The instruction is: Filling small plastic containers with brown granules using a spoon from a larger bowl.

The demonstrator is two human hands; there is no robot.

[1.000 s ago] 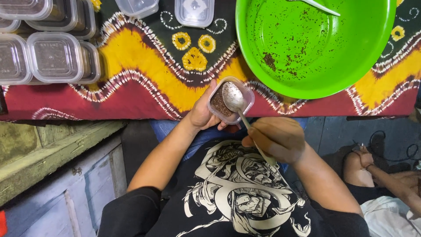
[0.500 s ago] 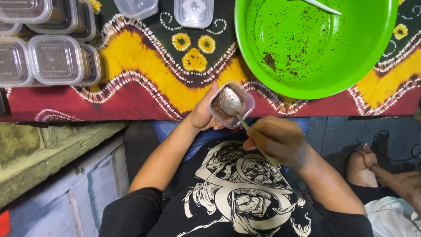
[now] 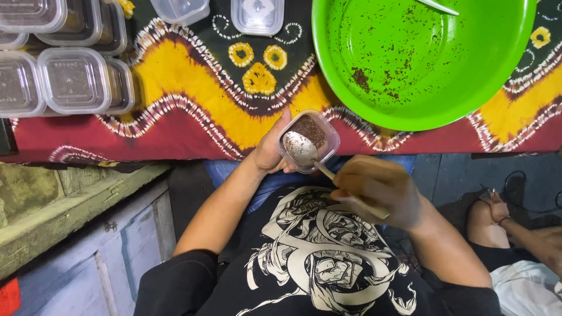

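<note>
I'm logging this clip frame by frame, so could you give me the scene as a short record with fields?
left hand: holds a small clear tub of dark crumbs
right hand: holds a spoon, bowl end inside the tub
green basin: on the table, nearly empty, dark specks inside
lidded tubs: stacked at far left
cloth: red, yellow and dark pattern, covers the table

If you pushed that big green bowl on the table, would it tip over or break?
Probably neither. The green bowl looks like plastic, so it would likely slide on the patterned cloth rather than crack. It is wide and low, so tipping seems unlikely. It holds only dark crumbs and a white spoon, so it is probably light.
</note>
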